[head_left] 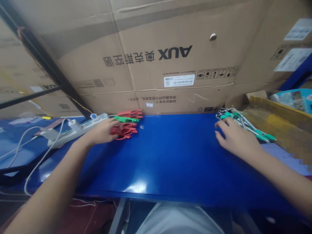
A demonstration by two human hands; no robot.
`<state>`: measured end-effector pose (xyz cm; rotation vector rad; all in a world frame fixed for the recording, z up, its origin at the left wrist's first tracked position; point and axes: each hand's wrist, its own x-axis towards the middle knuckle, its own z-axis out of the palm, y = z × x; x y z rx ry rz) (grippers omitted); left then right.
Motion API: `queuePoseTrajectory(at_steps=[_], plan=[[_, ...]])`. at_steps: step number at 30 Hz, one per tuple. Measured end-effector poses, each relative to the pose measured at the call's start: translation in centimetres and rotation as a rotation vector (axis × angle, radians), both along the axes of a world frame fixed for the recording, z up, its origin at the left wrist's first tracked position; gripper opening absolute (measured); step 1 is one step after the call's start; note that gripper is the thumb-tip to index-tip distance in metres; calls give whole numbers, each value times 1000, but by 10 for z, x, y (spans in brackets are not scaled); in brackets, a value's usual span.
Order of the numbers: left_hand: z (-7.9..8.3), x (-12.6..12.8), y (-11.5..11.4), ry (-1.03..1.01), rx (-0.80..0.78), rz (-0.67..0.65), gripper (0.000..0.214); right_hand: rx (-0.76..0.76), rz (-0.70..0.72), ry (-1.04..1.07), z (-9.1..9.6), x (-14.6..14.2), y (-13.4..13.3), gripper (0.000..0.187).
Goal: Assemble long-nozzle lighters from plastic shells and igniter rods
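Note:
My left hand (pixel 104 130) reaches over a row of red plastic pieces (pixel 126 131) with looped ends, at the left of the blue tabletop. Its thumb and fingers are apart around the nearest red pieces, and I see no firm hold. One green plastic piece (pixel 126 119) of similar shape lies among the red ones. On the right, my right hand (pixel 235 138) hangs with thumb and fingers spread beside a pile of slim metal rods with teal-green parts (pixel 246 125). The palm partly covers that pile. Whether its fingertips touch the pile is unclear.
A blue table (pixel 165 156) spans between my arms. Behind it stands a large cardboard box (pixel 148 32) with upside-down print. At left are a white power strip (pixel 78 130) and looping cables. A taped brown carton (pixel 287 125) borders the right side.

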<state>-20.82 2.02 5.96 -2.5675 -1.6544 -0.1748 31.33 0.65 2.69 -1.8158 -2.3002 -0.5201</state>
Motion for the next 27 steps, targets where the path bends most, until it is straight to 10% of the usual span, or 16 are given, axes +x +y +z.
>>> queuePoseTrajectory(at_steps=[7, 13, 27], plan=[[8, 7, 0, 7, -61, -46, 21, -45, 311, 151, 11, -71, -6, 22], [8, 7, 1, 12, -64, -87, 18, -75, 507, 183, -22, -88, 8, 23], [-8, 15, 2, -20, -42, -70, 34, -248, 434, 365, -43, -82, 19, 23]])
